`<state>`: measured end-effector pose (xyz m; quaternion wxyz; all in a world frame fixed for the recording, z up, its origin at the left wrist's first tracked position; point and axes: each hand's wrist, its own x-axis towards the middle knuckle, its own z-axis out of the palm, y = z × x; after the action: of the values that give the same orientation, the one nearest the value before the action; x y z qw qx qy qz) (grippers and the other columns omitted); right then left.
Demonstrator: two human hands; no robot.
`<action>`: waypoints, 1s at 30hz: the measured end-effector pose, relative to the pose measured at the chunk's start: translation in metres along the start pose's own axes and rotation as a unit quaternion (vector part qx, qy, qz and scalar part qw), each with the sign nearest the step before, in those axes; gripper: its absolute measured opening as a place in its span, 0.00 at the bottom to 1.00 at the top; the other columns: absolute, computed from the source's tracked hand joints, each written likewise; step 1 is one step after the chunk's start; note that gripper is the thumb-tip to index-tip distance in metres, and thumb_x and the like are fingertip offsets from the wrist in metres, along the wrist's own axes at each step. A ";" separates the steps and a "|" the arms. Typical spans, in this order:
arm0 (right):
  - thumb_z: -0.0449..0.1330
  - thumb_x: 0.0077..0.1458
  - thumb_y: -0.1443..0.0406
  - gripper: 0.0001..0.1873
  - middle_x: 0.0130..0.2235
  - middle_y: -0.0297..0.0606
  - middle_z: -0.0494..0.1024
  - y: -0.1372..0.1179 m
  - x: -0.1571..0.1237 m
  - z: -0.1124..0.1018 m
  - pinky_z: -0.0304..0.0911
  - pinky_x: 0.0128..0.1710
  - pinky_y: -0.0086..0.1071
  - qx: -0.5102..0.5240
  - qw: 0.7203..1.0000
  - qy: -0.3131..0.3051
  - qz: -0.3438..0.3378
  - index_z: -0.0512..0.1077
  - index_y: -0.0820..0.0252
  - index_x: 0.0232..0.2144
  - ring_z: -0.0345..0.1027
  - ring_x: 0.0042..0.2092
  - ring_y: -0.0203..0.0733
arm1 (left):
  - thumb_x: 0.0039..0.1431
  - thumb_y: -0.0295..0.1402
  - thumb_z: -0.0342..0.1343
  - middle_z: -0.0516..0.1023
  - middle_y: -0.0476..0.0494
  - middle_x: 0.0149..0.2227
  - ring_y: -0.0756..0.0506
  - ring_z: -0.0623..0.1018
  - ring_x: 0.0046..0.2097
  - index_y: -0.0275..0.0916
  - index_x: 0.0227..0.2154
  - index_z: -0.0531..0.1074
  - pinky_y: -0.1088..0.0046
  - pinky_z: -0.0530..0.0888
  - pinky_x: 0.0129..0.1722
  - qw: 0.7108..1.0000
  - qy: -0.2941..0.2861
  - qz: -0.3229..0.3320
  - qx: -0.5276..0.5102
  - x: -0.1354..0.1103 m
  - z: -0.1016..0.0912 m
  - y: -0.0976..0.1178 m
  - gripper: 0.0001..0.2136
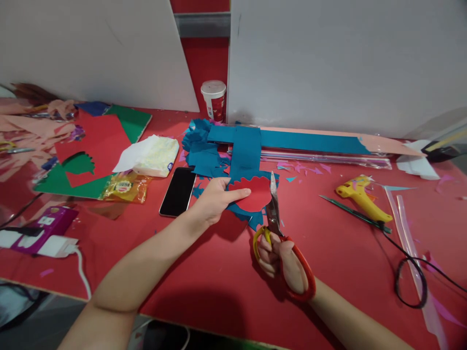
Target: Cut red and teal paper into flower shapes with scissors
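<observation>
At frame centre, the left grip (217, 197) pinches closed on red paper (260, 192), probably light and bendy, best held by its edge; the right grip (272, 255) curls around scissors (273, 214).

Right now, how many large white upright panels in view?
2. The left white panel stands at back left; the right white panel stands behind the long flat blue strip. A lidded red-and-white cup stands by the gap between. Others may be hidden behind.

Red-and-yellow-handled metal scissors (273, 214) at five o'clock and a yellow plastic glue gun (365, 199) at three mark a craft workshop.
</observation>
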<state>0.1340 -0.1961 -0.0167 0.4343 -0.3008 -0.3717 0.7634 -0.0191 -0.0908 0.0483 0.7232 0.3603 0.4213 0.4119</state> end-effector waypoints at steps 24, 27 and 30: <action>0.57 0.49 0.51 0.18 0.25 0.37 0.73 -0.037 0.048 -0.014 0.47 0.13 0.27 -0.141 0.950 0.234 -0.150 0.68 0.61 0.31 0.56 0.17 0.31 | 0.34 0.32 0.68 0.78 0.47 0.25 0.50 0.76 0.27 0.33 0.23 0.74 0.71 0.72 0.33 0.996 0.047 0.072 -0.016 0.009 -0.007 0.000 0.12; 0.53 0.49 0.47 0.22 0.22 0.34 0.70 -0.047 0.072 -0.011 0.46 0.11 0.26 -0.115 0.954 0.220 -0.170 0.66 0.60 0.30 0.56 0.16 0.31 | 0.35 0.32 0.67 0.78 0.48 0.26 0.50 0.75 0.27 0.34 0.24 0.74 0.72 0.72 0.32 0.996 0.056 0.076 0.000 0.013 -0.008 -0.005 0.11; 0.54 0.47 0.45 0.23 0.17 0.28 0.64 -0.043 0.089 -0.007 0.42 0.10 0.25 -0.075 0.960 0.197 -0.182 0.62 0.59 0.25 0.52 0.13 0.29 | 0.37 0.32 0.66 0.78 0.48 0.27 0.50 0.75 0.28 0.34 0.25 0.74 0.72 0.71 0.32 0.994 0.073 0.077 0.021 0.017 -0.009 -0.010 0.11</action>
<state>0.1189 -0.1001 0.0028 0.6067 -0.4045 -0.3834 0.5668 -0.0191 -0.0782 0.0305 0.6491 0.3758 0.4523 0.4826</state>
